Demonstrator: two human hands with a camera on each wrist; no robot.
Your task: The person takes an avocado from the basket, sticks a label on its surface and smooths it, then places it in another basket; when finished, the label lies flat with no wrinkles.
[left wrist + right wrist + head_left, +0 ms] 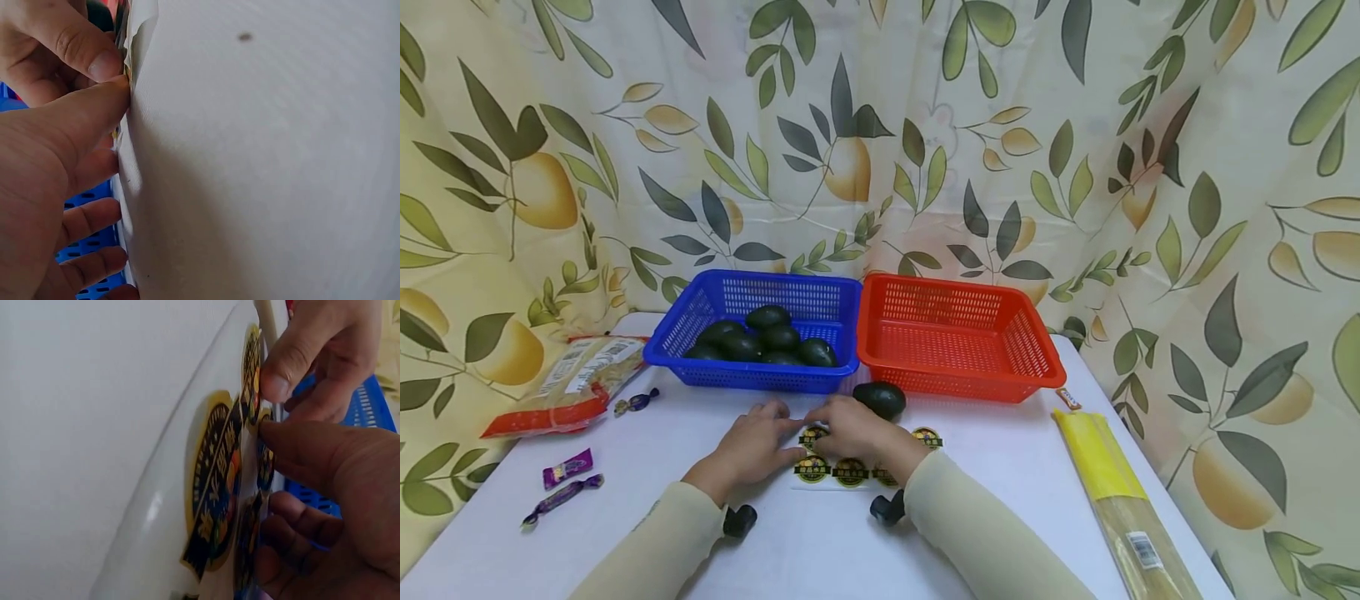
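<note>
On the table a white sheet (805, 484) carries several black-and-gold fruit stickers (851, 472). My left hand (756, 446) rests at the sheet's left side, thumb stretched to its edge and the other fingers loosely spread. Over the upper left of the sheet, my right hand (853, 429) has thumb and forefinger at a sticker (812, 437), pinching at its edge. Both thumbs come close together in the left wrist view, where the sheet's edge bends up. A dark green avocado (882, 401) lies just beyond my right hand, partly covered by it.
A blue basket (752, 382) holding several avocados (778, 337) stands at the back left. Beside it is a red basket (958, 385). Wrapped candies (568, 468) and a red-and-clear packet (568, 387) lie left; a yellow-topped packet (1120, 500) and a small candy (1068, 398) lie right.
</note>
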